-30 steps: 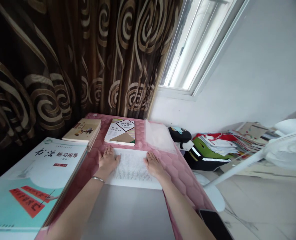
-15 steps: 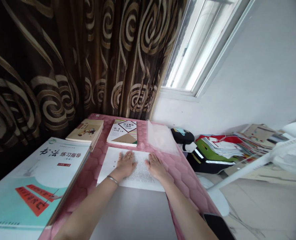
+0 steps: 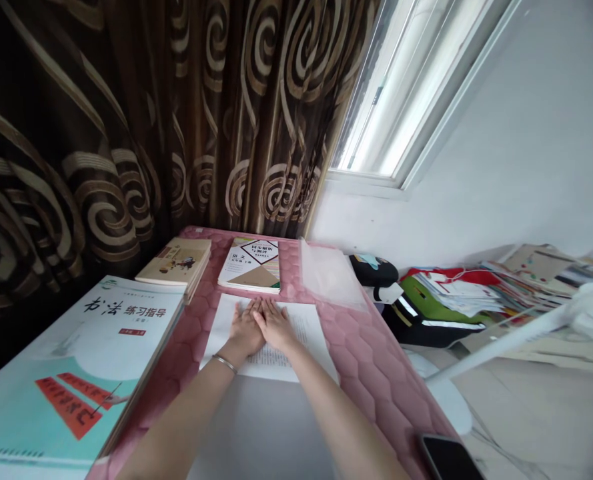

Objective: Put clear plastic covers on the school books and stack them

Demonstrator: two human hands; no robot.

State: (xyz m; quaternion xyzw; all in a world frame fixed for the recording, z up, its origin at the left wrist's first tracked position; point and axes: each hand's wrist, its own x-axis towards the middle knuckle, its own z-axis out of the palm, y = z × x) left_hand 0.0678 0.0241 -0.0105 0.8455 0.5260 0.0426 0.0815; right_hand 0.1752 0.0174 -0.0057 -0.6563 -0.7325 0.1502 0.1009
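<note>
A printed white sheet point(image 3: 310, 333) lies on the pink quilted surface point(image 3: 361, 373), its near edge meeting a plain grey sheet or cover point(image 3: 266, 427). My left hand point(image 3: 247, 328), a silver bangle on its wrist, rests flat on the printed page with the fingers stretched forward. Beside it, my right hand point(image 3: 275, 327) also lies flat, its near side touching and partly overlapping the left one. Both hands cover the middle of the text. Just beyond the page lies a white and tan workbook point(image 3: 250, 265).
Left are a large teal and white calligraphy book point(image 3: 76, 373) and a stack of tan booklets point(image 3: 176, 261). A translucent sheet point(image 3: 331, 275) lies at the back right. A phone point(image 3: 449, 457) sits at the near right edge; a white fan point(image 3: 516, 347) stands beyond, by a green and black bag point(image 3: 426, 310).
My right hand has slid left across the printed sheet to meet my left hand, uncovering the page's right side. My left hand stays nearly in place. The view has shifted slightly.
</note>
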